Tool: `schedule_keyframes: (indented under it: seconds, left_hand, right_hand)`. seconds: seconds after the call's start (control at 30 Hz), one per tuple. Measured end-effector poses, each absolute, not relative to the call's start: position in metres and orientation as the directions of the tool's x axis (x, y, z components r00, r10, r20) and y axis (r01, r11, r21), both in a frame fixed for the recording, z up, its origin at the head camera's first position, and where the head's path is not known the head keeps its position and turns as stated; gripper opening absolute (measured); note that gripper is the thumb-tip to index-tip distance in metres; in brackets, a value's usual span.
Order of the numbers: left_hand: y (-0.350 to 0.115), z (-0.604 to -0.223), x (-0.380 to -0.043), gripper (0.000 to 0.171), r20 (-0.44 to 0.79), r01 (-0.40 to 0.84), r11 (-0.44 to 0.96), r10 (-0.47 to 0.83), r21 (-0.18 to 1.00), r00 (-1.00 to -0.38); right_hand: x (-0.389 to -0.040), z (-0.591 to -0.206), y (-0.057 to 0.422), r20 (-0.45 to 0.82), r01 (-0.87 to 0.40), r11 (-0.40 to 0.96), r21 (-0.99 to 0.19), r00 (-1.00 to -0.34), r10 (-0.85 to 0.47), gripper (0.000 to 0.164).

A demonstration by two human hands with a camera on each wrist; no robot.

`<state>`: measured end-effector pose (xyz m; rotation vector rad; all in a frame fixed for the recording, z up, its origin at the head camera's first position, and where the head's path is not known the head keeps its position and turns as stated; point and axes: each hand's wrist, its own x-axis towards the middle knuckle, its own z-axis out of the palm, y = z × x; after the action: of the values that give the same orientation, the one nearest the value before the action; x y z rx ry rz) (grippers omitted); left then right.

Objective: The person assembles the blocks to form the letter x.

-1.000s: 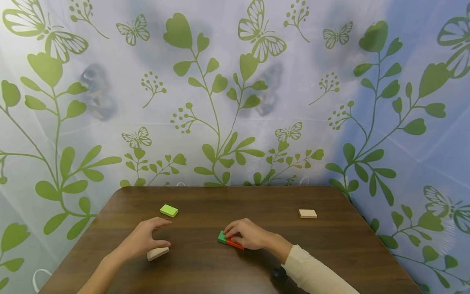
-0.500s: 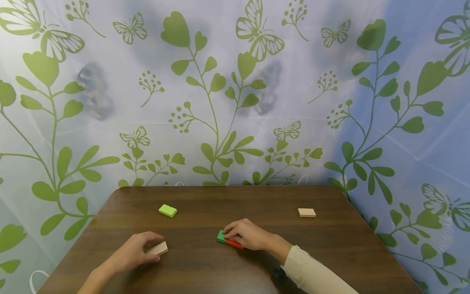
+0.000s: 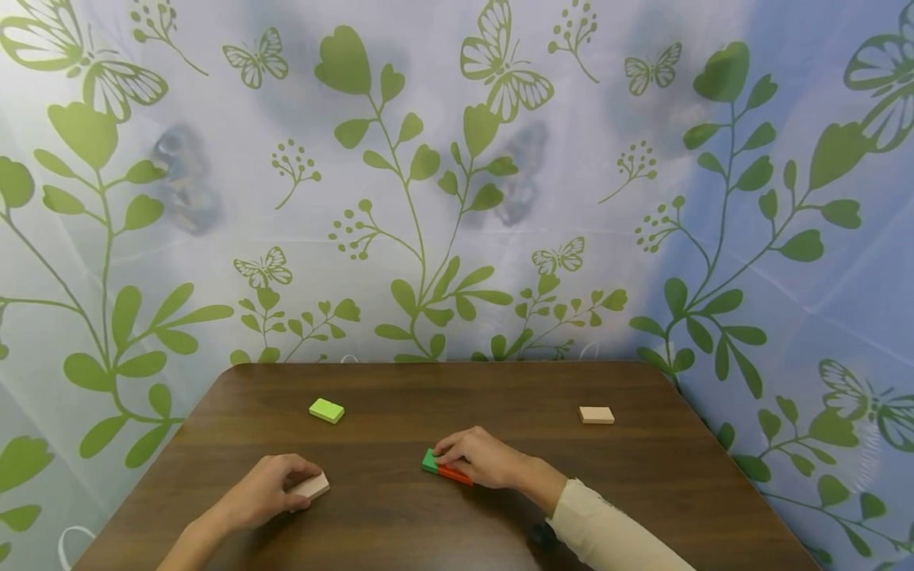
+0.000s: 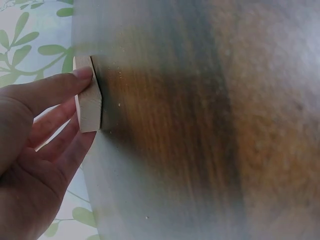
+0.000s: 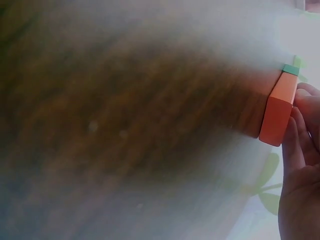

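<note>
At the near left of the table, the left hand pinches a pale block between thumb and fingers. Near the middle, the right hand has its fingers and thumb closed about a red block, whose left end touches a green block. A lime block lies far left, a tan block far right.

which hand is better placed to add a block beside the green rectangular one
Probably the left hand: it pinches a beige wooden rectangular block, while the right hand holds a red rectangular block.
</note>
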<state>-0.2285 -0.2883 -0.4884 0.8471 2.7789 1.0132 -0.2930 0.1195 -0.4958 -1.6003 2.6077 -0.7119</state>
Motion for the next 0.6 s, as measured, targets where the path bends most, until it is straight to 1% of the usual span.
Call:
schedule_keyframes:
  seconds: [0.3, 0.6]
  left_hand:
    - [-0.284, -0.488, -0.227, 0.039, 0.152, 0.462, 0.606, 0.492, 0.648, -0.857]
    - [-0.262, -0.483, -0.226, 0.036, 0.177, 0.465, 0.580, 0.483, 0.669, -0.857]
  right_hand:
    - [-0.293, -0.496, 0.119, 0.223, -0.844, 0.389, -0.370, -0.487, -0.844, 0.024]
    - [-0.296, -0.500, 0.119, 0.247, -0.857, 0.375, -0.355, -0.473, -0.846, 0.023]
